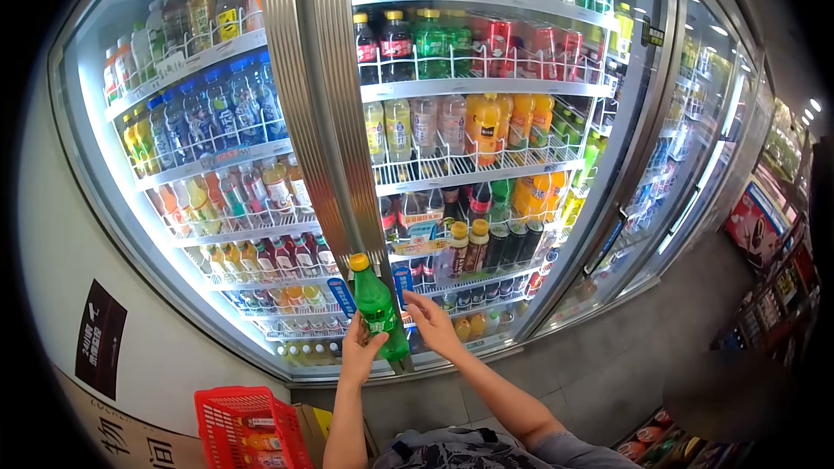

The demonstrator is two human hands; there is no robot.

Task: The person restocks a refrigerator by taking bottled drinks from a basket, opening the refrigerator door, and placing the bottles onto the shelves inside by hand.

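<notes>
A green bottle with a yellow cap (375, 311) is upright in front of the cooler's metal door frame. Around its lower left side is my left hand (360, 349), closed on it, the thumb across the label. My right hand (432, 323) is just to the right of the bottle, fingers apart and bent toward it, with nothing in it. Behind both hands are the closed glass doors, each with a blue handle label (341, 296) beside the frame.
Shelves of bottles and cans (486, 126) fill the cooler behind the glass. A red basket (208, 426) holding several bottles stands at the lower left, beside a cardboard box (313, 426). Grey floor (565, 373) and dark racks (777, 304) lie to the right.
</notes>
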